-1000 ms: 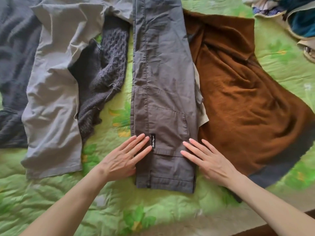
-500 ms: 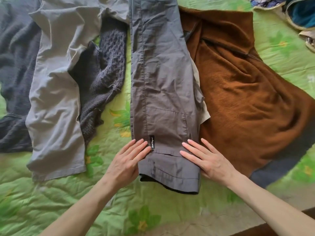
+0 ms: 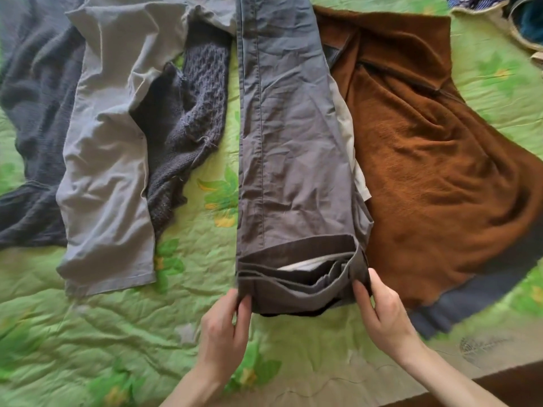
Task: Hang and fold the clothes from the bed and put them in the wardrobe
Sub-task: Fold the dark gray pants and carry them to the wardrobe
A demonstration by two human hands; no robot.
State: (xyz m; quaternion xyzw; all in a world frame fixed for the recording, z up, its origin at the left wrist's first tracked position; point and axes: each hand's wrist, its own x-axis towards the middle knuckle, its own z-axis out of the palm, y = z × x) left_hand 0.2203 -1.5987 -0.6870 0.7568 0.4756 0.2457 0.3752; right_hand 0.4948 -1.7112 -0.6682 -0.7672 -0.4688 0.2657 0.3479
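The grey trousers (image 3: 288, 148) lie lengthwise down the middle of the bed (image 3: 88, 333), running from twelve o'clock toward six o'clock. Their near end, the waistband, is lifted off the green quilt and gapes open, showing dark inner layers and a strip of pale lining.

The left hand (image 3: 224, 327), at about seven o'clock from the waistband, pinches the left corner of that waistband between thumb and fingers. The right hand (image 3: 382, 309), at about five o'clock from it, grips the right corner in the same way, thumb on the near side and fingers curled round the edge. Both forearms reach in from the bottom of the view.

At three o'clock from the trousers a brown fleece (image 3: 435, 160) is spread out, touching the trousers' right edge; a dark grey band runs along its lower hem. At nine o'clock, apart from the trousers with green quilt between, lies a dark knitted sweater (image 3: 188, 113), partly under a pair of light grey trousers (image 3: 108, 160). Further out at nine o'clock a dark grey garment (image 3: 32, 113) lies under the light grey trousers' left edge.

At one o'clock, in the far corner, sits a small pile of other clothes (image 3: 505, 16), cut off by the frame.
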